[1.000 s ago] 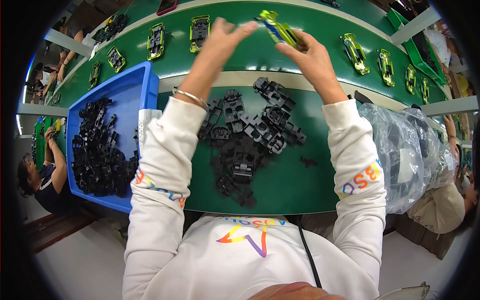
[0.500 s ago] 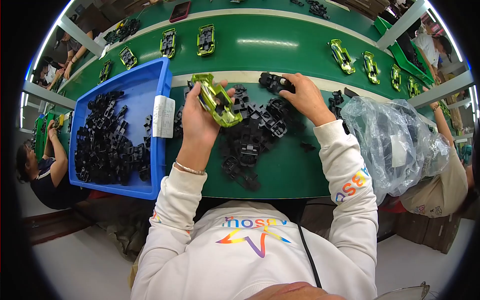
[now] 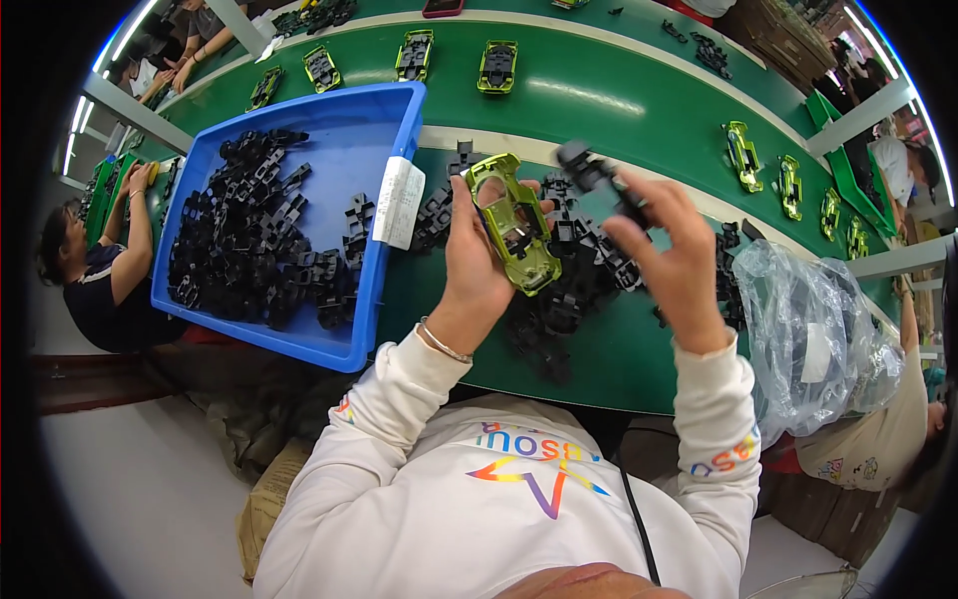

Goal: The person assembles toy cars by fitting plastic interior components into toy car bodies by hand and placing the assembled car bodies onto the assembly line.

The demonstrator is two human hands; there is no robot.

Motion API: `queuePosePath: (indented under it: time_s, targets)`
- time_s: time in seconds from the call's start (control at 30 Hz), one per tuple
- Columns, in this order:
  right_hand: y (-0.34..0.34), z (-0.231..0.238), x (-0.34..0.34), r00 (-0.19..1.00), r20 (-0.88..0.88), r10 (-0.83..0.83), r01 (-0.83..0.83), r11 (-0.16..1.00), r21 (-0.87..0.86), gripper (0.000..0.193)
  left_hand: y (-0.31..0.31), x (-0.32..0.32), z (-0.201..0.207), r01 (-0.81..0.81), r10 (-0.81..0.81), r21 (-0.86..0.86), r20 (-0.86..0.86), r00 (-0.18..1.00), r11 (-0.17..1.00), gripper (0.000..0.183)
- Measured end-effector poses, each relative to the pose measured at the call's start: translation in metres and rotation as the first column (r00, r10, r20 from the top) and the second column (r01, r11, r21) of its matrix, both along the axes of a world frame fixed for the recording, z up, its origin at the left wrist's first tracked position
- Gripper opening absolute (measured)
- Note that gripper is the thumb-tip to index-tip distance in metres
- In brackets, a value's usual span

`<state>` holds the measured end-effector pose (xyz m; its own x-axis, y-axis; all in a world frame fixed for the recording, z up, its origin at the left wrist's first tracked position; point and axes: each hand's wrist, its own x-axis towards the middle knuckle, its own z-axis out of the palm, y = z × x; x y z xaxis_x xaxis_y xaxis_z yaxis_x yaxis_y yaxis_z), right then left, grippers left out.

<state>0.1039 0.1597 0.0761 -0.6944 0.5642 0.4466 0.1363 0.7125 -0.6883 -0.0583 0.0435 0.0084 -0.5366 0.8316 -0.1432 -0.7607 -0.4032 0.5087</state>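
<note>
A shiny green toy car body shell (image 3: pixel 523 262) lies in my left hand (image 3: pixel 469 268), its hollow underside turned up and my fingers curled round its edges. My right hand (image 3: pixel 681 250), slightly blurred, pinches a black plastic car chassis part (image 3: pixel 597 178) between thumb and fingers. This part hangs tilted in the air just right of the shell's far end, apart from it. Under and beyond both hands, a loose heap of similar black chassis parts (image 3: pixel 567 307) covers the green table; my hands and the shell hide some of it.
Left of me stands a blue bin (image 3: pixel 344 138) of black parts. A clear plastic bag (image 3: pixel 813 344) lies to the right. On the green conveyor belt (image 3: pixel 619 125) sit shells with black insides (image 3: pixel 497 66) and plain green shells (image 3: pixel 741 157). Co-workers (image 3: pixel 105 265) sit at both sides.
My right hand has lifted the black chassis part off the table and brought it closer to the shell. The left hand still holds the shell, now turned more upright. The whole view has shifted.
</note>
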Motion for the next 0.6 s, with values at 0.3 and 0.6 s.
queuePosePath:
  time_s: [0.3,0.6]
  targets:
    - [-0.070,-0.025,-0.026,0.988,-0.147,-0.054,0.082,0.977,0.196,0.049,-0.008,0.020,0.015,-0.045,0.048,0.042,-0.080,0.996,0.998,0.065]
    - [-0.075,-0.022,-0.029,0.986,-0.132,-0.101,0.135,0.949,0.284,0.050,-0.012,0.024,0.022,-0.050,0.053,0.080,-0.034,0.998,0.996,0.063]
